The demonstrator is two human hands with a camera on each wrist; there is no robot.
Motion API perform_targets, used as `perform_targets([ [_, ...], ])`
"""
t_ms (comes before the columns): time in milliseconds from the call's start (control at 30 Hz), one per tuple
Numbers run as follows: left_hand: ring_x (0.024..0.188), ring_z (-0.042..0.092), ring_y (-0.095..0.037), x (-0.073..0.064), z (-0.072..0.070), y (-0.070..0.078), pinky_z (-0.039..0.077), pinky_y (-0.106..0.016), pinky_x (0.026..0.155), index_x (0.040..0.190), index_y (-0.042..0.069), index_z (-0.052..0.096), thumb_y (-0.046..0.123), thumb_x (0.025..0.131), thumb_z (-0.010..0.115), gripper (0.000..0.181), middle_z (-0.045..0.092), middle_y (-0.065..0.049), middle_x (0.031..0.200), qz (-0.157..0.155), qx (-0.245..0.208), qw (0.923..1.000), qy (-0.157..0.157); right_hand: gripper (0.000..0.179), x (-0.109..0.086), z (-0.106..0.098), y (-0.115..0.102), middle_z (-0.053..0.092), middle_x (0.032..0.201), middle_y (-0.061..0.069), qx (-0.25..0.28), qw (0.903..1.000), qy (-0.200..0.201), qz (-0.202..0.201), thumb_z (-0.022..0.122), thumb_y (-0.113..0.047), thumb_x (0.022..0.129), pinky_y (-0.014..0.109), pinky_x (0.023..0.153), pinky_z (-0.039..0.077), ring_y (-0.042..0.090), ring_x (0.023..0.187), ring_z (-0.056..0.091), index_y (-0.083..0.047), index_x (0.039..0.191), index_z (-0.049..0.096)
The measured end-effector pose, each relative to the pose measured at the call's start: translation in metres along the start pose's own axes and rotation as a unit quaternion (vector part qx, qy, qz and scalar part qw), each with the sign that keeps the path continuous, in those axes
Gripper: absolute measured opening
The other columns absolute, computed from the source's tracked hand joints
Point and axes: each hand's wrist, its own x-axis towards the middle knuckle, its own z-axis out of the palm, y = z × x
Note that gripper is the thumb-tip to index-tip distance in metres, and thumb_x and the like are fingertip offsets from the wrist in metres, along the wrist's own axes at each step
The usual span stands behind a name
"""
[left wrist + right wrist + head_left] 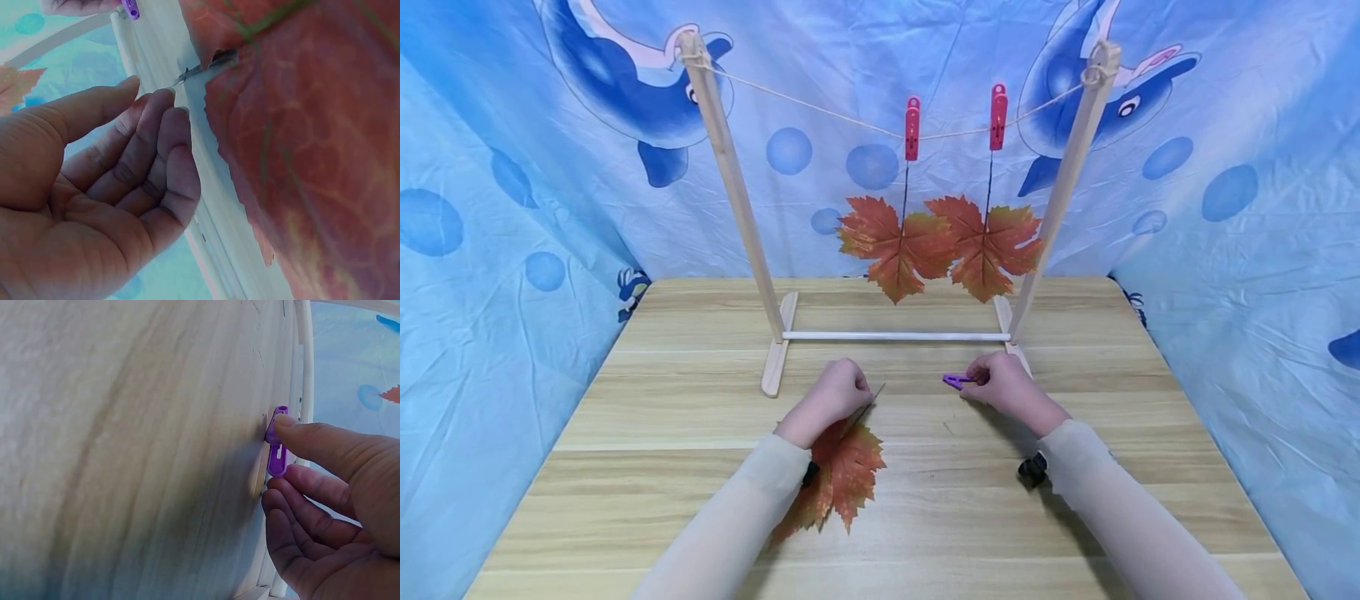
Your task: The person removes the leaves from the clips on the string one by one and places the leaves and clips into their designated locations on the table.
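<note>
My left hand [838, 396] is just over the stem [874, 402] of an orange-red artificial maple-like leaf [850, 475] on the table. In the left wrist view its fingers are loosely bent, with thumb and fingertips apart. The stem's end [186, 76] lies close to the fingertips; whether they touch is unclear. Part of the leaf [312, 137] is hidden under my left forearm in the head view. At the right, my right hand [1003, 387] pinches a purple clothespin [955, 381] between thumb and fingers, low over the table. The right wrist view shows the thumb pressed on the clothespin [277, 459].
Behind my hands stands a wooden frame [730, 183] with a white crossbar [895, 337] near the table [940, 517]. A string [805, 102] spans its posts. Two red clothespins [912, 129] on it hold two similar leaves [898, 250] by their stems. Blue dolphin-print cloth [790, 50] surrounds the table.
</note>
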Motion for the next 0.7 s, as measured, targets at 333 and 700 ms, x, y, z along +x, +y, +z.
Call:
perform_targets([
  [333, 0.067, 0.060, -0.012, -0.005, -0.007, -0.003, 0.052, -0.030, 0.063, 0.082, 0.002, 0.078, 0.008, 0.090, 0.077, 0.010, 0.068, 0.001, 0.073, 0.036, -0.051, 0.9979, 0.019, 0.031, -0.006, -0.002, -0.005, 0.073, 0.094, 0.009, 0.042, 0.9978, 0.025, 0.046, 0.087, -0.015, 0.083, 0.040, 0.077, 0.057, 0.022, 0.085, 0.068, 0.004, 0.106, 0.076],
  [700, 0.081, 0.066, -0.014, -0.016, -0.021, 0.003, 0.055, -0.035, 0.077, 0.099, -0.003, 0.077, 0.007, 0.092, 0.075, 0.012, 0.072, 0.000, 0.086, 0.071, -0.115, 0.9895, 0.051, 0.047, -0.011, -0.011, -0.019, 0.071, 0.115, 0.021, 0.139, 0.9887, 0.038, 0.040, 0.086, -0.019, 0.085, 0.040, 0.085, 0.056, 0.028, 0.102, 0.070, 0.006, 0.121, 0.070],
])
